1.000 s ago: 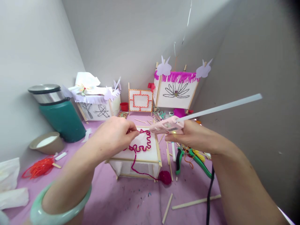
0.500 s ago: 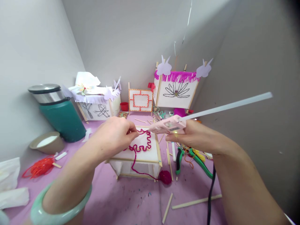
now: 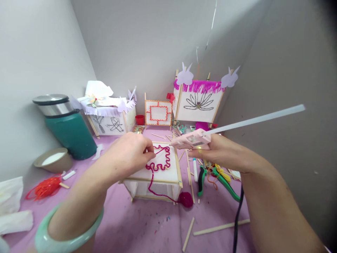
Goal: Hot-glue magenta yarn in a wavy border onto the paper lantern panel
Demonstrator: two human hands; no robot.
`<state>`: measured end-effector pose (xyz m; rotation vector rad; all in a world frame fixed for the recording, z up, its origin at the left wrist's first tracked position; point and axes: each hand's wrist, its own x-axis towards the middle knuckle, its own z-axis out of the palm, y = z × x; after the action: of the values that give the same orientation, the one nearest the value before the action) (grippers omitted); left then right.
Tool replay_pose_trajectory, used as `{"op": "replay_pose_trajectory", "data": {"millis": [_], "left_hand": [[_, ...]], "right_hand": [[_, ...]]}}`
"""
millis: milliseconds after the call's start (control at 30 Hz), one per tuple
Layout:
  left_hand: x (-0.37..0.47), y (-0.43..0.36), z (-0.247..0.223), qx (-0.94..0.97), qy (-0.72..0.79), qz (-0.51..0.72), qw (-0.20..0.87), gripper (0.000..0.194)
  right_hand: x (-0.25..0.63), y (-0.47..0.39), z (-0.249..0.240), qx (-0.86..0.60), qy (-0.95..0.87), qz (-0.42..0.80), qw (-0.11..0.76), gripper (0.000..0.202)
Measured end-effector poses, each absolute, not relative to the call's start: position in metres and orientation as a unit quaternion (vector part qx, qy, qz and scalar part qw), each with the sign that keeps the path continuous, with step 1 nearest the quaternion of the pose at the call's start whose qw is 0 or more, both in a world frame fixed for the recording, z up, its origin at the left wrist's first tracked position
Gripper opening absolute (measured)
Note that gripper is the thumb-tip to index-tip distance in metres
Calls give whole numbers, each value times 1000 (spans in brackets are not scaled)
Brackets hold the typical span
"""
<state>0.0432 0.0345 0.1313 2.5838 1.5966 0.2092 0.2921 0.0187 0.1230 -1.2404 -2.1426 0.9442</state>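
My left hand (image 3: 129,151) is closed in a pinch over a box-shaped frame (image 3: 140,175) of thin wooden sticks with white panels. From its fingertips a strand of magenta yarn (image 3: 167,160) runs to the far right corner of a wavy yarn outline on the top panel. My right hand (image 3: 223,149) is wrapped round a pink hot glue gun (image 3: 193,140), a long translucent glue stick (image 3: 255,119) jutting from its back. The gun's tip is just right of that yarn corner. A magenta yarn ball (image 3: 186,199) lies by the frame's front right, its tail leading up to the outline.
Green-handled pliers (image 3: 223,184) and loose wooden sticks (image 3: 221,227) lie to the right, near a black cord (image 3: 237,218). Decorated lanterns (image 3: 198,102) stand behind. At left are a teal bottle (image 3: 70,131), a bowl (image 3: 54,160) and red string (image 3: 46,188).
The glue gun has shifted slightly right, its tip away from the yarn corner. Between my left fingertips and that corner, the yarn now shows as a straighter, slanting strand.
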Motion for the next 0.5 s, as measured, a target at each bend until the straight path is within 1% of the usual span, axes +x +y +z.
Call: {"op": "replay_pose_trajectory", "data": {"millis": [100,300,500], "left_hand": [[43,35,131,844,530,65,41,26],[39,34,135,838,540,70,48,25],[35,33,140,847,521,74,68,25]], "right_hand": [[296,19,121,-486,-769,334,247,36],[301,23,117,-507,-747,309,299,36],[298,22,117,-534,-746,254,307,35]]}}
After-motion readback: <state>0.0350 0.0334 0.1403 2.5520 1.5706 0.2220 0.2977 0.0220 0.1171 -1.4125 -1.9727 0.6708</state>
